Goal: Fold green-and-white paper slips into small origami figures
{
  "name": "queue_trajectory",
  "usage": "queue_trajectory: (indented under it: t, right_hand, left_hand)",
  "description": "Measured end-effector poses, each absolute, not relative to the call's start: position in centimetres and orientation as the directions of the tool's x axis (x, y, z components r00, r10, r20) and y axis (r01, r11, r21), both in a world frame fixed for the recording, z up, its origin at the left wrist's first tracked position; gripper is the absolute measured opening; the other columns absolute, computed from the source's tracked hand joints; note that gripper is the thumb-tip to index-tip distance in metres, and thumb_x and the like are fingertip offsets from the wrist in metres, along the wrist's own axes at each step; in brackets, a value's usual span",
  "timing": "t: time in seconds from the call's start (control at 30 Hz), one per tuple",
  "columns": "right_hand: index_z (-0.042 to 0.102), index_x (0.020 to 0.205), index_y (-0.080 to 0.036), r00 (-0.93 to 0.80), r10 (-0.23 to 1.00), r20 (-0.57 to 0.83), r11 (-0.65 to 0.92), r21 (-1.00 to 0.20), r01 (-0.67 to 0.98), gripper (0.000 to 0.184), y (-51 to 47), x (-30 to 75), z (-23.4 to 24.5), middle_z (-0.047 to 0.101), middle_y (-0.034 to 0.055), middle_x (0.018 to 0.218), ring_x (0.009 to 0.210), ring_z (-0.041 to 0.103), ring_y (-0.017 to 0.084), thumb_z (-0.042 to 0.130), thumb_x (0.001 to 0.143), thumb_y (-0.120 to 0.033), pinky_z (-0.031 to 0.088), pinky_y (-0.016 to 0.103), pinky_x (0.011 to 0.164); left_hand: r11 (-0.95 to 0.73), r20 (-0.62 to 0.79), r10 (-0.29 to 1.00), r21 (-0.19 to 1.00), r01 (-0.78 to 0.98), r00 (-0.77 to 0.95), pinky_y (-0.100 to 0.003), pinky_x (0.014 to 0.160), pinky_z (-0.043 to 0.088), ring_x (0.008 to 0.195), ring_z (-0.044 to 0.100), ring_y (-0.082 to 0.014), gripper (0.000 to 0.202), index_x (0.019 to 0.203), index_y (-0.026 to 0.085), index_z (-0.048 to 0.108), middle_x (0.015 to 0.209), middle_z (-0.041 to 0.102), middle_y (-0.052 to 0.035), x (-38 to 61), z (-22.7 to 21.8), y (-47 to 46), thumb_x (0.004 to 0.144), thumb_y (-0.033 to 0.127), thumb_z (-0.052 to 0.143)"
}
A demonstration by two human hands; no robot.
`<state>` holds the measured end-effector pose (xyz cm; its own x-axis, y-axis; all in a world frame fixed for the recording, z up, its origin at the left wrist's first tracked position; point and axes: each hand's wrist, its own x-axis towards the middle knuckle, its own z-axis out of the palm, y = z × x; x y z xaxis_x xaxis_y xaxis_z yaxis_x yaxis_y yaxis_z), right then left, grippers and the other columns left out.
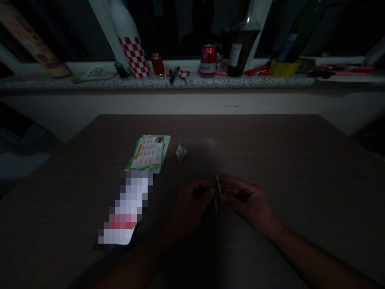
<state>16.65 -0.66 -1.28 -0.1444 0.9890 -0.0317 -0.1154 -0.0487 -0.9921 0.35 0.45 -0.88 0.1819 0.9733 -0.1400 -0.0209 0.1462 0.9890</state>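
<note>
In dim light my left hand [192, 204] and my right hand [248, 200] meet over the brown table [285, 160]. Both pinch a thin folded sheet of paper [217, 192], held on edge between the fingertips. A stack of green printed paper sheets [149, 152] lies on the table to the far left of my hands. Just right of the stack rests a small folded paper piece [181, 151].
A flat device with a lit, blurred screen [128, 212] lies left of my left hand. On the stone windowsill [90, 82] behind the table stand a red-checked bottle [132, 48], a red can [208, 60], a dark bottle [240, 52] and scattered tools.
</note>
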Motion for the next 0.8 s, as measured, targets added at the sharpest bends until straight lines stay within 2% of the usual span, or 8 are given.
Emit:
queue_trajectory:
  t: [0.17,0.27,0.37,0.5,0.7,0.8]
  right_hand:
    - [0.071,0.102,-0.023,-0.126,0.991,0.050,0.049,-0.999,-0.014,0.025,-0.8,16.8,-1.4,0.075,0.0039,0.087,0.078,0.070,0.018,0.067,0.077,-0.026,0.057,0.031,0.075]
    - [0.072,0.100,-0.021,-0.089,0.989,0.115,0.124,-0.987,0.106,0.023,-0.8,16.7,-1.7,0.074,0.0026,0.078,0.069,0.069,0.016,0.062,0.080,-0.022,0.057,0.027,0.064]
    - [0.072,0.096,-0.019,-0.022,0.986,0.165,0.166,-0.970,0.179,0.020,-0.8,16.5,-1.9,0.073,0.0021,0.072,0.064,0.069,0.017,0.064,0.077,-0.022,0.056,0.025,0.057]
    - [0.072,0.088,-0.019,0.043,0.979,0.199,0.183,-0.952,0.247,0.013,-0.8,16.3,-2.0,0.074,0.0030,0.073,0.062,0.070,0.017,0.069,0.076,-0.023,0.057,0.026,0.057]
    - [0.069,0.083,-0.018,0.039,0.964,0.264,0.225,-0.884,0.410,0.007,-1.2,16.3,-1.9,0.072,0.0028,0.071,0.060,0.067,0.016,0.068,0.076,-0.020,0.054,0.026,0.056]
    - [0.068,0.081,-0.018,0.054,0.961,0.270,0.221,-0.875,0.431,0.006,-1.2,16.3,-2.1,0.070,0.0021,0.069,0.059,0.065,0.015,0.068,0.076,-0.021,0.052,0.026,0.055]
  left_hand:
    - [0.133,-0.137,0.976,0.991,0.033,0.170,-0.022,0.058,0.043,0.062,0.056,-0.0120,0.011,0.076,0.015,0.065,0.067,0.062,0.0010,0.3,-1.0,0.3,0.078,0.026,0.065]
    - [0.084,-0.104,0.981,0.989,0.125,0.164,-0.022,0.058,0.043,0.063,0.057,-0.0125,0.012,0.077,0.016,0.065,0.068,0.062,0.0007,0.4,-0.9,0.1,0.079,0.027,0.064]
    - [0.011,-0.049,0.985,0.974,0.226,0.165,-0.022,0.058,0.043,0.063,0.058,-0.0128,0.011,0.077,0.016,0.064,0.068,0.063,0.0006,0.5,-0.9,-0.1,0.080,0.027,0.063]
    - [-0.066,0.012,0.986,0.946,0.318,0.168,-0.024,0.064,0.046,0.070,0.061,-0.0149,0.009,0.083,0.017,0.063,0.076,0.066,-0.0013,0.6,-1.1,-0.2,0.081,0.025,0.060]
    - [-0.120,0.052,0.977,0.936,0.330,0.206,-0.028,0.071,0.050,0.080,0.065,-0.0177,0.021,0.098,0.018,0.057,0.090,0.068,-0.0045,0.8,-0.8,-0.5,0.078,0.020,0.061]
    - [-0.094,0.035,0.983,0.939,0.330,0.179,-0.029,0.073,0.050,0.083,0.066,-0.0185,0.026,0.100,0.020,0.057,0.092,0.069,-0.0043,1.0,-0.7,-0.6,0.074,0.016,0.062]
